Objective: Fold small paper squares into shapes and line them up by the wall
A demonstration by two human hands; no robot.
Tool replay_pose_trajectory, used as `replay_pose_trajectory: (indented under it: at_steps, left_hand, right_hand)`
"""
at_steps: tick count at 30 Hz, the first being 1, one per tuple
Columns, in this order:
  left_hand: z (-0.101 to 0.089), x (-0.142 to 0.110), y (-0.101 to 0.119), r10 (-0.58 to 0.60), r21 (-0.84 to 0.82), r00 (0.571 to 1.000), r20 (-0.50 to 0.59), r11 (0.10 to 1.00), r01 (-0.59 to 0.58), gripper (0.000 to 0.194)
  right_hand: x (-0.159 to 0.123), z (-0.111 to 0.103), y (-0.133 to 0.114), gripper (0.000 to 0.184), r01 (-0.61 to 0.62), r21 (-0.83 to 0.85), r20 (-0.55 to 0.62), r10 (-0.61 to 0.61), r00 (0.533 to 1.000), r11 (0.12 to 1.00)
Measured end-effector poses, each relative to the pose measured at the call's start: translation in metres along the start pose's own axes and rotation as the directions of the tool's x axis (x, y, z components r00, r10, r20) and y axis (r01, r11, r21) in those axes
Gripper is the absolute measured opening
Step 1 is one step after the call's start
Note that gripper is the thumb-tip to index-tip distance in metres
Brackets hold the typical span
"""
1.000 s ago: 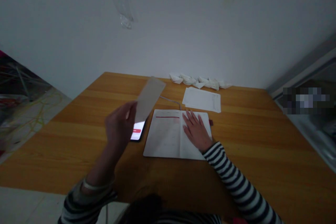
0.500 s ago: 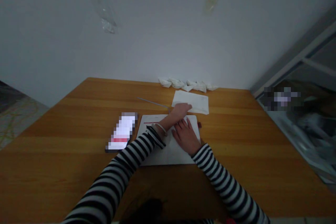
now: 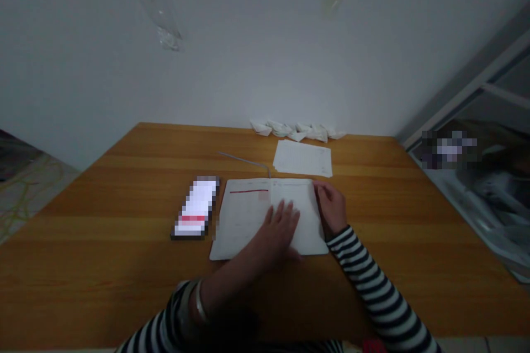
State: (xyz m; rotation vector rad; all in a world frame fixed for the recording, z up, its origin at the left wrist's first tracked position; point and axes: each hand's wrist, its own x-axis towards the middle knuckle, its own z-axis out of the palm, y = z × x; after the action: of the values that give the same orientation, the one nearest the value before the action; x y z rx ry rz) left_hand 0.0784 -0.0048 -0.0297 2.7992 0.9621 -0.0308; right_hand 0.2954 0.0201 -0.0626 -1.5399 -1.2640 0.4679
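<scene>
1. In the head view, the opened notebook [image 3: 244, 223] is laid on the table [image 3: 124, 220], just beside the phone [image 3: 196, 204];
2. over the notebook, the left hand [image 3: 278, 230] is held outstretched;
3. at its right edge, the right hand [image 3: 333, 205] is curled; whether anything is pinched cannot be told;
4. the phone is masked by coarse squares; the notebook's lower edge is partly hidden by the left arm [image 3: 232, 277].

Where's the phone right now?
In the head view, the phone lies on the wooden table, just left of the open notebook.
</scene>
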Motion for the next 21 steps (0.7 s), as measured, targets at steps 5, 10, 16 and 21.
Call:
replay_pose_trajectory:
  at_steps: [5, 10, 16, 21]
  left_hand:
    - [-0.008, -0.014, 0.024, -0.134, -0.012, 0.988, 0.076, 0.991, 0.135, 0.077]
    - [-0.014, -0.026, 0.024, -0.196, -0.144, 0.977, 0.087, 0.968, 0.207, 0.048]
    - [-0.015, -0.046, 0.012, -0.461, -0.553, 0.860, -0.219, 0.785, 0.280, 0.033]
    - [-0.042, -0.064, -0.014, -0.764, -0.840, 0.576, -0.290, 0.492, 0.230, 0.058]
  right_hand:
    - [0.008, -0.003, 0.008, 0.032, -0.016, 0.093, -0.026, 0.018, 0.999, 0.996]
    - [0.018, -0.008, 0.020, 0.034, 0.001, 0.070, -0.031, 0.001, 1.000, 0.998]
    - [0.020, -0.014, 0.016, 0.035, 0.032, 0.040, -0.053, -0.030, 0.998, 0.999]
    - [0.006, -0.005, -0.013, 0.031, 0.282, -0.100, 0.138, -0.268, 0.954, 0.954]
